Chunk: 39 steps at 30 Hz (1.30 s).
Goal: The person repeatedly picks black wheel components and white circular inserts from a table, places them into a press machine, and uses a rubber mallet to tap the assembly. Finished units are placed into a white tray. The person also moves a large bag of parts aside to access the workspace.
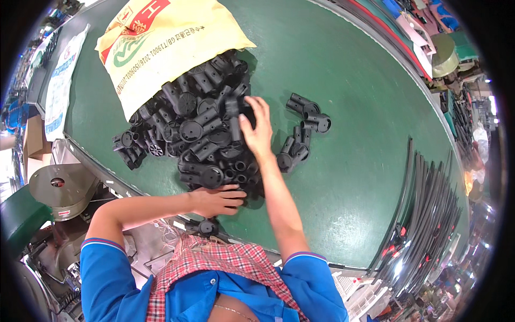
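A heap of black plastic tube fittings (pixel 206 131), each with a round disc end and short pipe sockets, spills across the green table. At the heap's right side my right hand (pixel 258 131) reaches in, thumb and fingers apart, against a fitting (pixel 233 110) that looks smeared by motion. Along the heap's near edge lies my left hand (pixel 217 200), its fingers stretched out and touching the lowest fittings; some fingertips are partly hidden. One fitting (pixel 206 227) sits at the table edge just below my left hand. Several loose fittings (pixel 308 112) lie to the right of the heap.
A yellow printed sack (pixel 171 43) lies open at the far end of the heap. Long black strips with red bits (pixel 424 214) are bundled on the table's right side. Machinery with a grey-green housing (pixel 63 185) stands off the left edge. A white bag (pixel 64 80) lies far left.
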{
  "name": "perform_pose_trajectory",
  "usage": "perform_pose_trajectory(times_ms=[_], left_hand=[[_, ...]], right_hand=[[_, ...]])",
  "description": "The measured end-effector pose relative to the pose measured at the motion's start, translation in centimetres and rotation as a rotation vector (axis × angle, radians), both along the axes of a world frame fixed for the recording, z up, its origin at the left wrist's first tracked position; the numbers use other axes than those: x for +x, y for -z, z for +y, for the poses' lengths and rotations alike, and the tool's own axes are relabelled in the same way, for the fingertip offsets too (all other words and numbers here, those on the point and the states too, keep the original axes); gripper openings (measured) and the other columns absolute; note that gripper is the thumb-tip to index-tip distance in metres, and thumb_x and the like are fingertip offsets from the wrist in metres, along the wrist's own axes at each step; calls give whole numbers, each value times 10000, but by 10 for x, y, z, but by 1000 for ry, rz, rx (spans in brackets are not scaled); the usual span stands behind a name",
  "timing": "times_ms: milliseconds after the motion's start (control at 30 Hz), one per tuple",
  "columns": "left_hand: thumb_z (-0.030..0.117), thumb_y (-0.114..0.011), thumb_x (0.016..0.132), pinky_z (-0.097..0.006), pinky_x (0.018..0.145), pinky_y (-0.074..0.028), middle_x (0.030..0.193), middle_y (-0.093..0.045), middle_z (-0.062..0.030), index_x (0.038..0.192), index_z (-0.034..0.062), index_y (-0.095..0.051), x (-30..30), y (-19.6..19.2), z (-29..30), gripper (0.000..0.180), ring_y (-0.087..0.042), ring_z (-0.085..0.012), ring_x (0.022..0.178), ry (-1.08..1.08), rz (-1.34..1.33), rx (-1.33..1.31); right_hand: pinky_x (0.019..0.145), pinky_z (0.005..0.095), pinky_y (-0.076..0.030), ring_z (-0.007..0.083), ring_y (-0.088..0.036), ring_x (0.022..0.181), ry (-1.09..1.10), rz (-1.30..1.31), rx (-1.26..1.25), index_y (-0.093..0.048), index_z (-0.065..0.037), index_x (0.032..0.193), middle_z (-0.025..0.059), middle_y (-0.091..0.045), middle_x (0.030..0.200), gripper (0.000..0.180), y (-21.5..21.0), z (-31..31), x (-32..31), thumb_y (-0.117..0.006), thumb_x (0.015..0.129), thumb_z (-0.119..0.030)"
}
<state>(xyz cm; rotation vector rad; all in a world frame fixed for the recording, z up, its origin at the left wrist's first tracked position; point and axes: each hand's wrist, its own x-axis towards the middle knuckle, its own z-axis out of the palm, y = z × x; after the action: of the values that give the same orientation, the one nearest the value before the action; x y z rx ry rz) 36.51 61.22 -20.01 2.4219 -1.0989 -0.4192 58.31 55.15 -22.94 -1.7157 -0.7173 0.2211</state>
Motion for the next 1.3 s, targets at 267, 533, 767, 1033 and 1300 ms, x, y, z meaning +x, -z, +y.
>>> perform_pose_trajectory(times_ms=[267,533,767,1033,1300], left_hand=[[186,-691,762,-513,1180,-273,1488,-425,-91,1298,120,-553,-39,-24,22,558,-293,-310,1453,-83,45,50],[344,-768,716,-627,1139,-221,1526,-407,7,1383,379,-529,-204,-32,-44,710,-374,-325,1388,-848,6,104],[442,-700,801,-660,1149,-192,1521,-398,92,1378,411,-518,-214,23,-27,606,-362,-258,1410,-954,-275,339],[369,-601,918,-594,1179,-162,1547,-357,-40,1360,362,-532,-210,10,37,447,-326,-329,1410,-1063,-165,356],[447,-718,803,-436,912,-448,1099,-582,-148,1222,34,-549,-200,-11,-81,612,-566,-325,1026,-1238,-69,-81]], right_hand=[[1034,468,-404,381,-520,1178,19,-240,2,-635,-76,1217,154,-566,1309,393,-22,5,-72,-656,859,-236],[1004,489,-423,370,-582,1113,259,-650,-285,-666,-53,1169,168,-643,1177,347,4,-114,102,-661,869,-225],[1015,432,-393,337,-578,1112,212,-495,-156,-677,-44,1152,147,-651,1176,297,55,-66,25,-607,936,-235],[1057,473,-353,361,-500,1222,298,-481,-249,-651,-58,1215,137,-604,1286,352,42,-35,-71,-570,958,-284],[950,428,-441,326,-594,1026,-303,-462,-223,-655,-18,1066,152,-652,1079,210,-47,-136,-147,-646,859,-49]])
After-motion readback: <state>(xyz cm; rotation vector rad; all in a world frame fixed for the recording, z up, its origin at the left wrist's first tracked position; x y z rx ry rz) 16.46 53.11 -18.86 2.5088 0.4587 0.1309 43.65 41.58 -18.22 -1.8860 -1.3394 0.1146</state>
